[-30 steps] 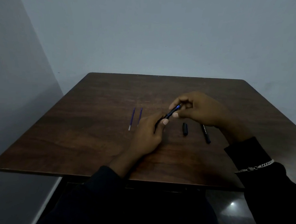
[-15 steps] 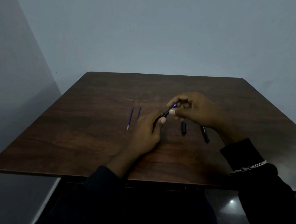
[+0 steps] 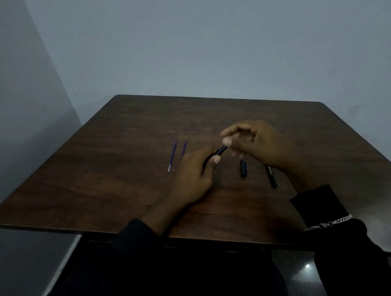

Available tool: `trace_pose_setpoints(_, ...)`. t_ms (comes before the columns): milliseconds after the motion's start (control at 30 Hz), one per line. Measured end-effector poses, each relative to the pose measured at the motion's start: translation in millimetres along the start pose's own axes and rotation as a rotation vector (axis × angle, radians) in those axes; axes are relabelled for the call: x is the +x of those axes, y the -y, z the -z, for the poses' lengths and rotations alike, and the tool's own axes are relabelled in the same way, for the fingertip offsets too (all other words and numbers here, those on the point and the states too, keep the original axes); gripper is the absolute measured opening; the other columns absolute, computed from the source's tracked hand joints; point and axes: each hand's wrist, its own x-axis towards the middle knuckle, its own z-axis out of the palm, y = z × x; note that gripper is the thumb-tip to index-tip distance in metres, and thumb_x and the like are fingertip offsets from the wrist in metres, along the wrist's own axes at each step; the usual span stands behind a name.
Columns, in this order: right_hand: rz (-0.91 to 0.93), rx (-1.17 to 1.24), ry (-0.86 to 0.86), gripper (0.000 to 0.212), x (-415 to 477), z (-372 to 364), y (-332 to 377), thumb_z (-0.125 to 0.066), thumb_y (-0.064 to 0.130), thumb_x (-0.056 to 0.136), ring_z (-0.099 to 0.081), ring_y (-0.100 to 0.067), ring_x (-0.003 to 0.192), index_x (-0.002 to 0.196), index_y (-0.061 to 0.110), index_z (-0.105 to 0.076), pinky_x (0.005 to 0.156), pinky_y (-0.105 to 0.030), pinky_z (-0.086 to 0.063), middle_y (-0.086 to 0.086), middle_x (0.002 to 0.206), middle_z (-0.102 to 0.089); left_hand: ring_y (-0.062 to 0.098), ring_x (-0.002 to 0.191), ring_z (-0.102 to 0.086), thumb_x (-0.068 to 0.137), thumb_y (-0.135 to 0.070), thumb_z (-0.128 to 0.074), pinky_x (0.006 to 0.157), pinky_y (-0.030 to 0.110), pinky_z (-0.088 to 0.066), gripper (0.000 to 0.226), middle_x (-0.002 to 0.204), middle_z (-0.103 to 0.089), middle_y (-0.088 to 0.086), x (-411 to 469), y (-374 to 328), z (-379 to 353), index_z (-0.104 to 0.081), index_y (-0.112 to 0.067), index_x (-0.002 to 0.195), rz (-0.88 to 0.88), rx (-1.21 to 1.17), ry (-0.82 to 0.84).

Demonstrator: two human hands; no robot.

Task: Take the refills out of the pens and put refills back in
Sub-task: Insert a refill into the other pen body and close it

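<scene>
While the grip of our left hand (image 3: pixel 195 175) is closed round the lower part of a black pen (image 3: pixel 220 151), the pen's long axis runs slantwise, its free end pointing up and away to the right, above the middle of the worktop (image 3: pixel 119 177). It looks slim and dark; only its upper stretch shows. Our right hand (image 3: pixel 263 145) curls at that end, blurred, so we cannot tell whether its grip pinches anything. Two blue refills (image 3: pixel 172 155) lie side by side to the left, pointing away from us; a black cap (image 3: pixel 243 168) and a second pen (image 3: pixel 271 176) lie to the right.
</scene>
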Motion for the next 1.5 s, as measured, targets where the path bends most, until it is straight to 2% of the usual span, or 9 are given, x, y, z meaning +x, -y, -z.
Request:
trace_pose_setpoints(167, 0.024, -0.138, 0.049, 0.003, 1, 6, 1, -0.078, 0.024, 0.090, -0.074, -0.002, 0.063, 0.093, 0.022, -0.078, 0.060, -0.009, -0.051, 0.019, 0.067, -0.075, 0.005, 0.062, -0.051, 0.107, -0.014, -0.056, 0.059, 0.019, -0.033, 0.020, 0.072, -0.061, -0.001, -1, -1, -1, -0.068, -0.005, 0.094, -0.016, 0.031, 0.019)
trace_pose_setpoints(433, 0.048, -0.276, 0.060, 0.020, 1, 4, 10, -0.070, 0.035, 0.096, -0.067, 0.000, 0.053, 0.088, 0.019, -0.079, 0.051, -0.011, -0.044, 0.015, 0.056, -0.068, 0.012, 0.068, -0.060, 0.107, -0.011, -0.056, 0.058, 0.017, -0.037, 0.017, 0.074, -0.066, -0.003, -2, -3, 2, -0.071, -0.007, 0.102, -0.040, 0.021, 0.006)
trace_pose_setpoints(633, 0.020, -0.344, -0.042, 0.022, 0, -10, 11, -0.071, 0.031, 0.096, -0.056, -0.015, 0.051, 0.082, 0.016, -0.076, 0.052, -0.031, -0.040, 0.000, 0.059, -0.063, 0.009, 0.065, -0.057, 0.105, -0.009, -0.058, 0.060, 0.018, -0.039, 0.014, 0.074, -0.063, -0.005, -1, -1, 2, -0.071, -0.006, 0.101, 0.003, 0.019, 0.024)
trace_pose_setpoints(900, -0.130, -0.095, -0.181, 0.025, -5, -9, 8, -0.064, 0.050, 0.096, -0.070, -0.004, 0.055, 0.102, 0.027, -0.073, 0.050, -0.015, -0.052, 0.006, 0.071, -0.072, 0.008, 0.064, -0.055, 0.106, -0.018, -0.057, 0.057, 0.013, -0.037, 0.021, 0.074, -0.064, 0.000, 1, 3, 0, -0.069, -0.006, 0.093, 0.070, 0.018, 0.015)
trace_pose_setpoints(1000, -0.245, -0.206, -0.313, 0.035, -3, -5, 5, -0.055, 0.043, 0.104, -0.064, 0.001, 0.046, 0.091, 0.015, -0.072, 0.050, -0.018, -0.048, 0.004, 0.066, -0.070, 0.019, 0.067, -0.061, 0.107, -0.022, -0.056, 0.061, 0.031, -0.045, 0.028, 0.074, -0.066, 0.005, 3, 9, -1, -0.065, -0.005, 0.087, 0.111, 0.041, -0.051)
trace_pose_setpoints(1067, -0.370, -0.331, -0.252, 0.038, -1, -3, 6, -0.059, 0.037, 0.102, -0.062, 0.000, 0.044, 0.087, 0.006, -0.073, 0.055, -0.021, -0.045, -0.002, 0.063, -0.072, 0.023, 0.067, -0.061, 0.107, -0.020, -0.056, 0.062, 0.040, -0.045, 0.029, 0.073, -0.065, 0.007, 4, 13, -1, -0.063, -0.003, 0.084, 0.126, 0.004, -0.078)
trace_pose_setpoints(1267, -0.713, -0.446, 0.063, 0.032, 7, -18, 14, -0.082, 0.028, 0.086, -0.068, -0.011, 0.049, 0.081, 0.010, -0.056, 0.049, -0.024, -0.050, -0.007, 0.074, -0.072, 0.004, 0.065, -0.060, 0.107, -0.025, -0.056, 0.060, 0.015, -0.041, 0.026, 0.070, -0.064, -0.008, 4, 17, -1, -0.062, -0.020, 0.082, 0.136, -0.012, -0.094)
trace_pose_setpoints(1400, -0.782, -0.398, 0.104, 0.022, 14, -25, 11, -0.079, 0.015, 0.089, -0.077, -0.020, 0.076, 0.103, 0.006, -0.064, 0.072, -0.035, -0.065, -0.012, 0.103, -0.072, 0.010, 0.066, -0.067, 0.106, -0.025, -0.057, 0.066, 0.040, -0.057, 0.017, 0.075, -0.073, -0.007, 3, 17, -1, -0.071, -0.019, 0.098, 0.183, -0.117, -0.101)
trace_pose_setpoints(1500, -0.702, -0.285, 0.045, 0.009, 15, -23, 4, -0.074, 0.005, 0.089, -0.077, -0.019, 0.065, 0.097, 0.004, -0.069, 0.069, -0.035, -0.065, -0.012, 0.093, -0.075, 0.014, 0.070, -0.070, 0.105, -0.023, -0.058, 0.070, 0.046, -0.058, 0.018, 0.076, -0.076, -0.007, 3, 15, -1, -0.074, -0.014, 0.104, 0.202, -0.160, -0.100)
